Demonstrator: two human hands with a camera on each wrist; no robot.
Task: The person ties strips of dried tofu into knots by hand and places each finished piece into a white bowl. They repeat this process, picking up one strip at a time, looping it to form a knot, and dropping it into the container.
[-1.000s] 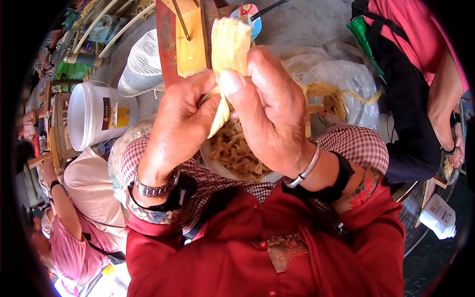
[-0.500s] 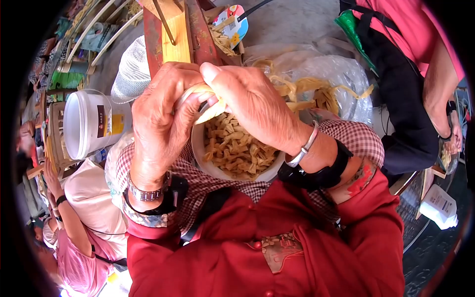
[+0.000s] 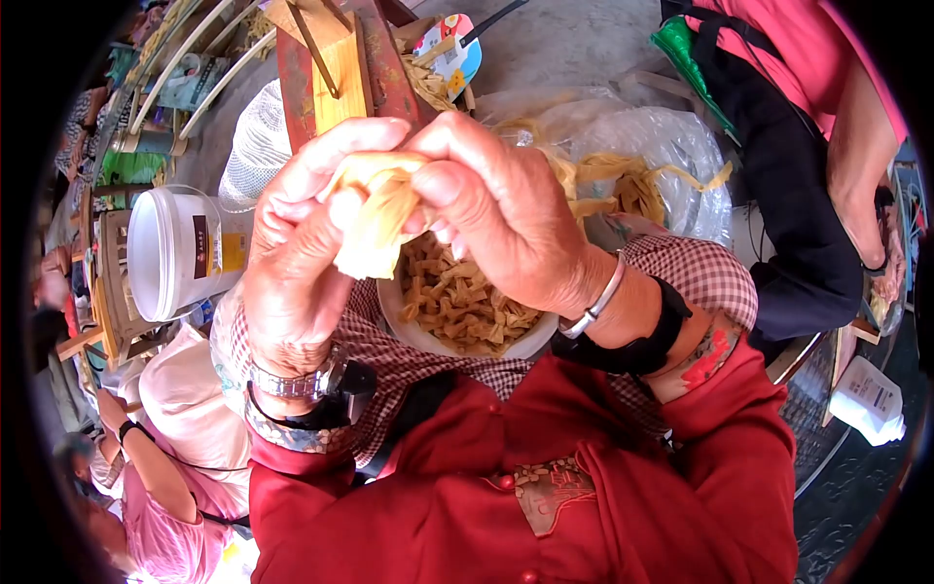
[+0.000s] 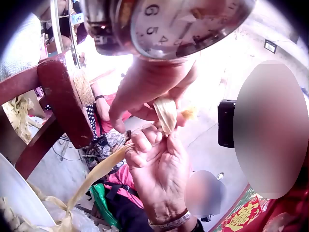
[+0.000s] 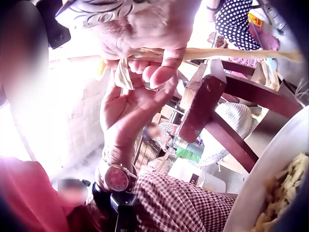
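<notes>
Both hands meet in front of the chest around a pale yellow husk-like strip (image 3: 379, 219). My left hand (image 3: 297, 253) pinches its folded end, which hangs over the thumb. Close against it, my right hand (image 3: 516, 214) grips the strip with curled fingers and thumb. From the right hand a long tail of the strip (image 4: 99, 171) runs out in the left wrist view; the right wrist view shows this tail (image 5: 231, 53) too. Below the hands, a white bowl (image 3: 538, 347) in the lap holds a coiled tan braid (image 3: 467, 297). Fingers hide where the strip is folded.
Ahead stands a red wooden bench (image 3: 389, 83) with a yellow wood block (image 3: 336, 88) and metal rod. Clear plastic (image 3: 696, 146) with loose strips (image 3: 632, 180) lies front right. A white bucket (image 3: 165, 253) is at left. Other people sit on both sides.
The strip's broad end stood up above the hands, then was folded down between them. Now it hangs over the left thumb, and the left hand has turned, its fingers more spread.
</notes>
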